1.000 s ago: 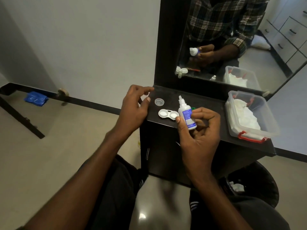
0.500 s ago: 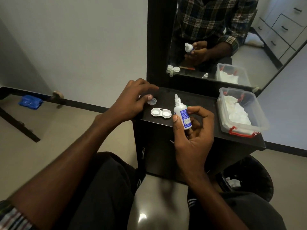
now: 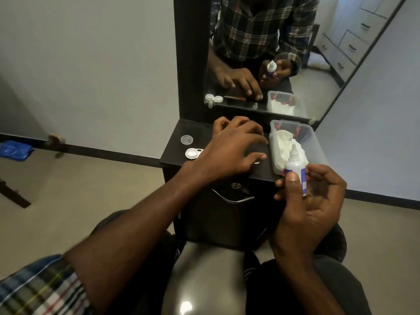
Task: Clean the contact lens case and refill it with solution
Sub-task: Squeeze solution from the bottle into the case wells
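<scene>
Solution bottle (image 3: 295,169), frame right: gripped upright by right hand (image 3: 304,201). Left hand (image 3: 231,151), fingers spread, grasping nothing, overhung lens case (image 3: 192,153); risked knocking it.

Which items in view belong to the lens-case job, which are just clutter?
Job:
- solution bottle, held upright in right hand
- contact lens case, open on the dresser top, partly hidden by left hand
- loose clear cap behind the case

Lying about:
- plastic tub with white tissue
- mirror
- blue cloth on the floor
</scene>
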